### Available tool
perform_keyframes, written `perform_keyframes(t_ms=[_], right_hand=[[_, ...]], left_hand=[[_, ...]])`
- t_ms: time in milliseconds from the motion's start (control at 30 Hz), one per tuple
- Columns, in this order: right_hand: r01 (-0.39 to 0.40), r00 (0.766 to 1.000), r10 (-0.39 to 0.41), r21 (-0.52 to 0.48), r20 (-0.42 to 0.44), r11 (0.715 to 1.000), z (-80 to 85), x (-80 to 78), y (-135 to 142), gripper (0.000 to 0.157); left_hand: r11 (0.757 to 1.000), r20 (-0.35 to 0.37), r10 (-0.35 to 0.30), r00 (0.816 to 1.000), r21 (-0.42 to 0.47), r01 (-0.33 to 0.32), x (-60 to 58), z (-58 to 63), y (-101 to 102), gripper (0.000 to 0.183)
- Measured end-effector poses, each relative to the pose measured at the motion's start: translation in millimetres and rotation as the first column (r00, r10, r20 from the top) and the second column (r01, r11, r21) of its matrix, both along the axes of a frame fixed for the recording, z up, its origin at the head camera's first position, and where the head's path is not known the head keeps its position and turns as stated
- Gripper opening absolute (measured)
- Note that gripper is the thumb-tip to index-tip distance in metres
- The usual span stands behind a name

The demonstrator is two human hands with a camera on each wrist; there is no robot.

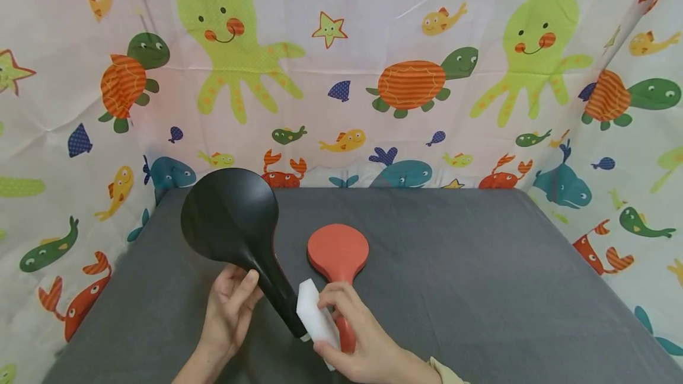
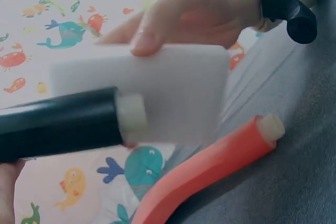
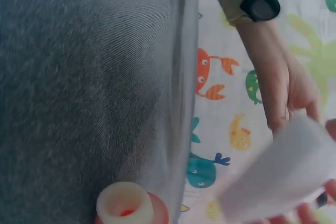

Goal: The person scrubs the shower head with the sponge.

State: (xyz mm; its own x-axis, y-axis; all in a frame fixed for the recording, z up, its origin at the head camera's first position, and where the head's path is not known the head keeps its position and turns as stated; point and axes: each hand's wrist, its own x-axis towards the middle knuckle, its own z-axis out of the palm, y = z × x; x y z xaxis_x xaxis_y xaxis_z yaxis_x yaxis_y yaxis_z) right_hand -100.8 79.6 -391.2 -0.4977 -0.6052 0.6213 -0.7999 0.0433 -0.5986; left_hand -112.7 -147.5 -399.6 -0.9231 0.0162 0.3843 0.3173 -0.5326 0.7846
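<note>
My left hand [image 1: 229,313] pinches a black shower head [image 1: 229,212] at its neck, thumb on top. It is held tilted above the table, its round head up and to the left. A white sponge block [image 1: 315,320] is held between the thumb and fingers of my right hand [image 1: 368,339]. The sponge stands beside the black handle's end; in the left wrist view the handle's pale tip [image 2: 131,115] overlaps it, and contact is hard to tell. Behind my right hand lies a red shower head [image 1: 338,249], its lower handle partly hidden.
A grey cloth [image 1: 480,277] covers the table. Curtains [image 1: 331,76] printed with sea animals stand along the back and both sides. In the left wrist view the red handle's pale end [image 2: 272,128] lies below the sponge.
</note>
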Motion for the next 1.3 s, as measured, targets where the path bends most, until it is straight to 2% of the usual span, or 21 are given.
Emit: perform_keyframes(t_ms=[67,100,167,233,333,367,467,533,600,667,733,833,1000,1167,1233,1300], right_hand=[[0.029,0.993,-0.029,-0.009,-0.117,1.000,-2.7,1.8,-3,0.033],[0.045,0.980,-0.045,-0.003,-0.193,0.999,-7.6,1.2,-5,0.033],[0.060,0.931,-0.051,0.014,-0.362,0.998,-15.3,0.0,-8,0.033],[0.079,0.878,-0.043,0.056,-0.477,0.995,-17.9,1.6,-9,0.034],[0.075,0.815,-0.003,0.101,-0.580,0.992,-18.7,1.5,-10,0.034],[0.072,0.811,0.006,0.109,-0.585,0.991,-18.7,0.7,-9,0.034],[0.078,0.824,-0.013,0.090,-0.567,0.993,-17.7,-5.3,-3,0.033],[0.090,0.859,-0.048,0.057,-0.510,0.994,-15.7,-9.8,1,0.032],[0.091,0.906,-0.071,0.029,-0.418,0.995,-11.6,-11.7,4,0.033],[0.078,0.940,-0.072,0.003,-0.335,0.997,-6.2,-11.3,6,0.033],[0.046,0.957,-0.046,-0.009,-0.286,0.999,-1.4,-9.0,5,0.034],[-0.008,0.960,0.009,0.003,-0.281,1.000,-1.7,-3.3,2,0.033],[-0.064,0.971,0.074,0.048,-0.226,0.997,-16.9,4.9,0,0.034],[-0.108,0.957,0.111,0.025,-0.268,0.994,-18.8,6.8,-2,0.032],[-0.108,0.959,0.104,-0.001,-0.262,0.994,-17.7,6.3,-3,0.031],[-0.076,0.972,0.069,-0.025,-0.226,0.997,-18.5,4.7,-3,0.031]], left_hand=[[1.000,0.003,0.018,1.000,0.023,-0.019,-0.8,-0.7,1,0.031],[0.999,0.000,0.026,1.000,0.031,-0.026,-1.2,-1.5,1,0.031],[0.998,0.006,0.041,0.999,0.048,-0.041,-2.0,-3.3,2,0.031],[0.997,0.017,0.049,0.999,0.055,-0.050,-2.8,-5.0,2,0.031],[0.997,0.040,0.055,0.998,0.051,-0.057,-3.0,-5.8,3,0.030],[0.997,0.047,0.061,0.997,0.045,-0.063,-2.9,-5.4,3,0.030],[0.995,0.065,0.091,0.994,0.037,-0.094,-2.7,-3.5,3,0.029],[0.993,0.072,0.108,0.992,0.041,-0.111,-2.5,-2.0,2,0.029],[0.992,0.072,0.113,0.991,0.053,-0.117,-2.2,-1.1,2,0.030],[0.992,0.073,0.107,0.992,0.062,-0.112,-1.8,-0.5,1,0.029],[0.992,0.077,0.101,0.992,0.065,-0.106,-1.3,-0.4,2,0.028],[0.992,0.098,0.106,0.989,0.052,-0.112,-0.6,-0.4,2,0.026],[0.992,0.132,0.120,0.984,0.014,-0.123,0.1,-0.2,3,0.025],[0.991,0.153,0.127,0.980,0.019,-0.131,0.3,0.3,4,0.024],[0.991,0.153,0.121,0.981,0.039,-0.129,0.4,0.3,4,0.024],[0.990,0.147,0.114,0.983,0.066,-0.125,0.5,0.2,4,0.024]])
